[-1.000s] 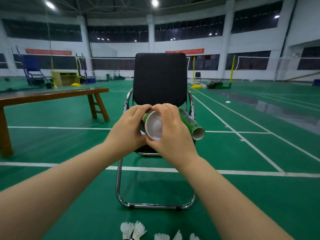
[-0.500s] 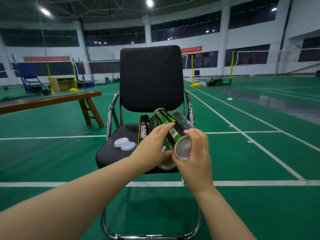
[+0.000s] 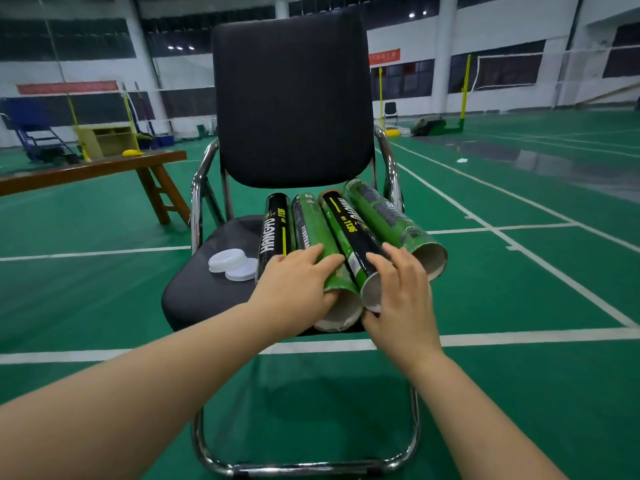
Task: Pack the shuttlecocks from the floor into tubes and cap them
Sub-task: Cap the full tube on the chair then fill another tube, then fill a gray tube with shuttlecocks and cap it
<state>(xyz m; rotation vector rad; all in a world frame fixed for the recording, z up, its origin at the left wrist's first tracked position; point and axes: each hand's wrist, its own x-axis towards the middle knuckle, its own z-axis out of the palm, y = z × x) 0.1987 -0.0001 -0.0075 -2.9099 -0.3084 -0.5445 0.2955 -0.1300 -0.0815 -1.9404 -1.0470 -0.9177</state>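
Caps: two white caps [image 3: 232, 264] lie on the chair seat [image 3: 194, 299], just left of the left hand and touching each other. None sits on a near tube end.

Left hand: the left hand [image 3: 294, 289] lies open. Its palm covers the near end of the left black tube [image 3: 273, 230] and its fingers reach across the left green tube [image 3: 308, 230], pressing and not clasping.

Tubes: four lie side by side on the seat, near ends toward the person. The right black tube [image 3: 346, 233] rides partly on its neighbours, and the right green tube [image 3: 384, 216] lies just right of the right hand's fingers.

Right hand: the right hand [image 3: 401, 299] loosely holds the right black tube, with fingers spread on top and the thumb hooked under its open mouth.

Shuttlecocks: none in view, so I cannot tell whether any tube is filled.

Risk, rolling: round tubes on a cushioned seat may roll once either hand lifts. The right green tube lies nearest the seat's edge and, I judge, would go first.

Risk, sliding: several mouths overhang the front edge. A forward nudge could tip one to the floor, spilling whatever it holds.

Risk, caps: a sweep of the left hand toward them could knock the caps off the seat.
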